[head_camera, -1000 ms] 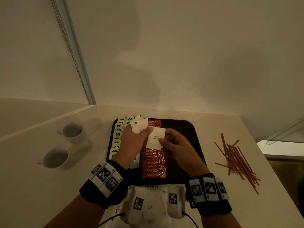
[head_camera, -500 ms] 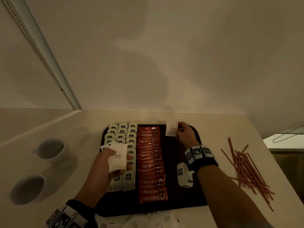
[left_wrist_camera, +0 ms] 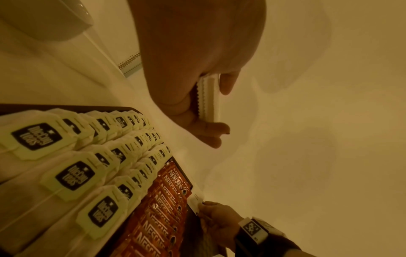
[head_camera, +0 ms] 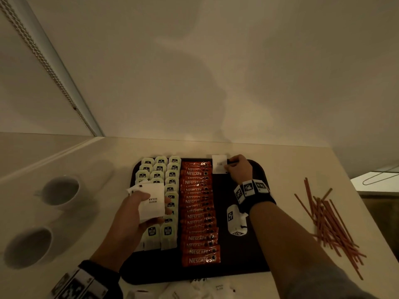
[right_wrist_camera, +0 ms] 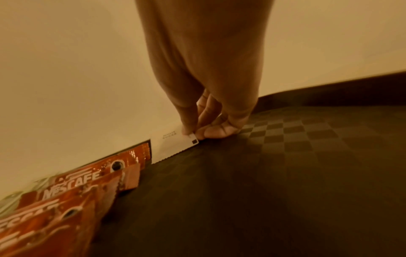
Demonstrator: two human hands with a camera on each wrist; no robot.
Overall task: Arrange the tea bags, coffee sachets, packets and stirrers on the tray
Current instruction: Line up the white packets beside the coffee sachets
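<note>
The right hand point(head_camera: 238, 169) has its grip pinched on the corner of one white sugar packet point(head_camera: 219, 164) at the top middle of the dark tray point(head_camera: 254, 244), and the left hand point(head_camera: 131, 214) grips a stack of sugar packets point(head_camera: 152, 200) at the middle left; they look light, thin and bendy, so pinch an edge softly.

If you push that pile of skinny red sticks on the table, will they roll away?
Probably a little. The stirrers look thin and light, so a push would likely scatter them. They lie crisscrossed in a loose heap on the table, so they would probably snag on each other rather than roll far.
</note>
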